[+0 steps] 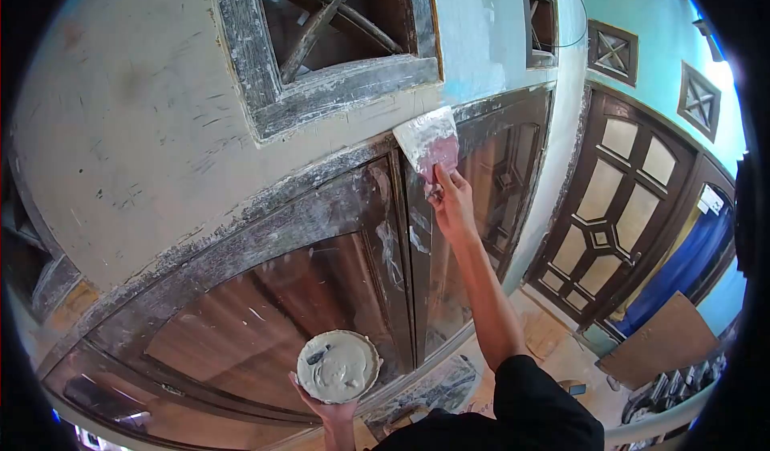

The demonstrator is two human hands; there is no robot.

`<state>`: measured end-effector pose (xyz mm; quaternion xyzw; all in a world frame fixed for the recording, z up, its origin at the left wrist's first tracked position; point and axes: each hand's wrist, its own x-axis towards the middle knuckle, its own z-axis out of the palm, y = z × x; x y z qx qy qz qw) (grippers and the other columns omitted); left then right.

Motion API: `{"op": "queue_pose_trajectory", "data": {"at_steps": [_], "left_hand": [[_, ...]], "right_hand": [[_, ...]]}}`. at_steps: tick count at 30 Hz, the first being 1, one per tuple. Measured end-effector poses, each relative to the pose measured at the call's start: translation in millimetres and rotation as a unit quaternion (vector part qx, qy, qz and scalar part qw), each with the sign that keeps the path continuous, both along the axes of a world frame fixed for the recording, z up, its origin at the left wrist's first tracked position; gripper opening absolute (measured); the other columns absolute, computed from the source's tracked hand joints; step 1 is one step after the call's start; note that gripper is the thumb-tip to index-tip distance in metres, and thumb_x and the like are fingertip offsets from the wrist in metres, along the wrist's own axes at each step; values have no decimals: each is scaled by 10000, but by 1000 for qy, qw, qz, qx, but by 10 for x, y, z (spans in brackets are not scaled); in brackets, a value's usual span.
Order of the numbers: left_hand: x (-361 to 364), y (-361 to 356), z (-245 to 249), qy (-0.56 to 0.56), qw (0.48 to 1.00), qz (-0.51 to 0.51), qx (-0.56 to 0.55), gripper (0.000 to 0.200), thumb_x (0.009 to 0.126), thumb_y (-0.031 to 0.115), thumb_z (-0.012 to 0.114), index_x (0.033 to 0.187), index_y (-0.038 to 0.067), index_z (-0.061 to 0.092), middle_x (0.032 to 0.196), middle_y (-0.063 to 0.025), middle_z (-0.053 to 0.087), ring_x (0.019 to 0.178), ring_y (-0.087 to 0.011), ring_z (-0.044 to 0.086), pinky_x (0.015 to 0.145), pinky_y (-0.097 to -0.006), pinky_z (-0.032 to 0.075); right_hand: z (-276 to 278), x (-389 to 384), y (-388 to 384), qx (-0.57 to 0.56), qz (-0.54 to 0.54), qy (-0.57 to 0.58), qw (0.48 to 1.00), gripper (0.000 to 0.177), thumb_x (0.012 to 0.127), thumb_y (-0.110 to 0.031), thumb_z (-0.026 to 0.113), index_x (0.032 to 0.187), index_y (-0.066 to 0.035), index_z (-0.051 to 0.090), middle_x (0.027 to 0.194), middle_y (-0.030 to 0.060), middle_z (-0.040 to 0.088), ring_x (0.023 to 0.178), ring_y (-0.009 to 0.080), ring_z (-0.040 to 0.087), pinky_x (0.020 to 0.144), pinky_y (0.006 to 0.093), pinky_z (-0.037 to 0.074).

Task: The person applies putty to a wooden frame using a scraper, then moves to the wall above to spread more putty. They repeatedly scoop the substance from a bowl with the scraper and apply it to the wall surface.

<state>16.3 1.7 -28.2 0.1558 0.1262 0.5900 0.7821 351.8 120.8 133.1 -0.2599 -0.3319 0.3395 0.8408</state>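
In my right hand (454,202) is a wide putty knife (429,142), its reddish blade smeared with pale filler. The fingers close on its lower end, and the broad edge lies up at the wall strip just above the dark window frame (281,186). My left hand (327,403) holds a round tub of putty (339,367) from below, low in front of the glass. Grey-white paste fills the tub, with a dark mark on its surface at the left. The tub's underside hides part of the left fingers.
Above is a square vent opening (337,18) with crossed bars and a worn frame. To the right stand a brown panelled door (609,202), a blue curtain (674,258) and a leaning brown board (659,340). Several small items lie on the floor at lower right.
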Motion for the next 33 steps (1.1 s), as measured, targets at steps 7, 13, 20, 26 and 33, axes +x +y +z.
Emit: {"op": "queue_pose_trajectory", "data": {"at_steps": [7, 13, 20, 26, 33], "left_hand": [[19, -54, 77, -12, 999, -35, 18, 712, 821, 688, 395, 1307, 175, 480, 1369, -62, 441, 1241, -327, 408, 1027, -566, 302], [-79, -22, -53, -19, 1000, -9, 7, 716, 817, 691, 402, 1302, 170, 483, 1366, -66, 442, 1240, -326, 409, 1022, -562, 312], [-60, -21, 5, -14, 1000, -9, 14, 704, 802, 664, 461, 1309, 175, 461, 1395, -85, 391, 1251, -414, 358, 950, -766, 221], [-115, 25, -150, 10, 999, 21, 22, 697, 809, 660, 455, 1310, 176, 462, 1395, -86, 391, 1258, -406, 351, 949, -763, 230], [-18, -9, 18, -9, 999, -23, 22, 701, 810, 667, 445, 1310, 177, 463, 1394, -89, 390, 1255, -400, 356, 947, -756, 244]], "right_hand": [[6, -17, 283, 16, 3, -13, 1000, 208, 886, -253, 630, 893, -55, 569, 809, 15, 627, 642, 88, 605, 545, 207, 464], [-82, -132, 59, 44, -12, 14, 999, 144, 908, -200, 595, 922, -61, 557, 785, 8, 588, 642, 76, 583, 506, 182, 457], [-54, -30, 357, 19, 3, 9, 1000, 197, 895, -212, 614, 920, -22, 572, 787, 37, 610, 619, 101, 595, 542, 204, 486], [-261, -63, 19, 52, 56, 60, 995, 138, 914, -165, 583, 908, -31, 551, 742, 32, 586, 606, 92, 587, 515, 193, 478], [169, -50, 295, 40, 13, 12, 999, 157, 926, -184, 563, 893, -31, 551, 733, 26, 576, 609, 86, 577, 507, 183, 437]]}}
